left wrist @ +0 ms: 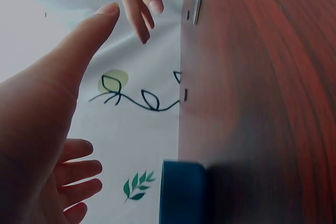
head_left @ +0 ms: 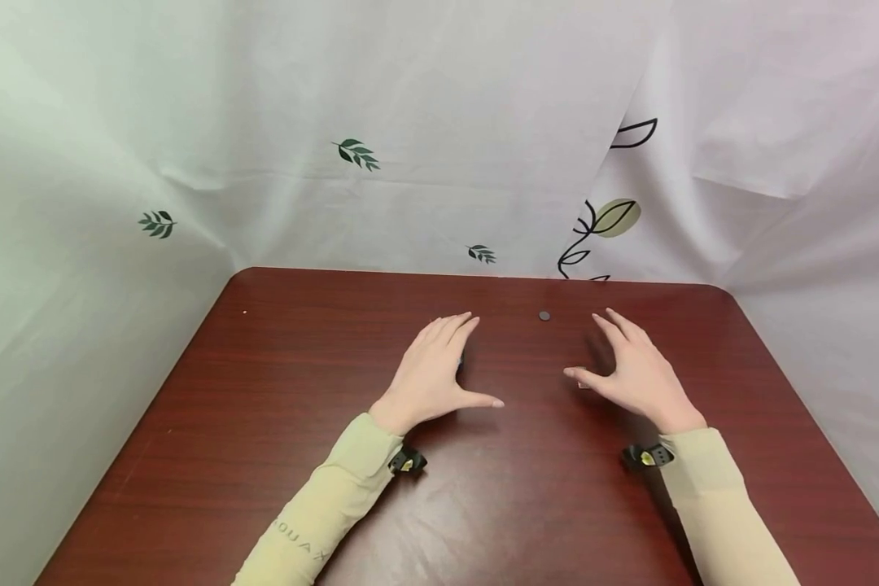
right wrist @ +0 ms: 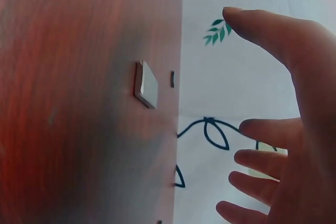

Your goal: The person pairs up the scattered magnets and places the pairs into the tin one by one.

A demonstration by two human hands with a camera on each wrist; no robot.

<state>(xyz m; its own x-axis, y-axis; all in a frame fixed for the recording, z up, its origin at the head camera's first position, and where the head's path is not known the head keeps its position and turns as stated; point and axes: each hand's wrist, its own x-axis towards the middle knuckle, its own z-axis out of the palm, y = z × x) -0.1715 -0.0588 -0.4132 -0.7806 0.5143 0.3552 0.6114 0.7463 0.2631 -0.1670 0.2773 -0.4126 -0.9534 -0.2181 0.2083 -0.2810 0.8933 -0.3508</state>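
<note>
My left hand is held above the table with thumb spread from the fingers, holding nothing. Mostly hidden below it in the head view is a blue block-like object, seen standing on the table in the left wrist view. Across from it, my right hand also hovers with fingers apart and nothing in its grasp. Beneath the right thumb lies a small, flat, pale rectangular piece, mostly covered in the head view. A small dark round disc lies farther back, between the two hands.
The reddish-brown wooden table has rounded far corners. White cloth printed with leaves hangs behind it and along both sides. A tiny pale speck is near the far left corner. Dark straps with small devices sit at both wrists.
</note>
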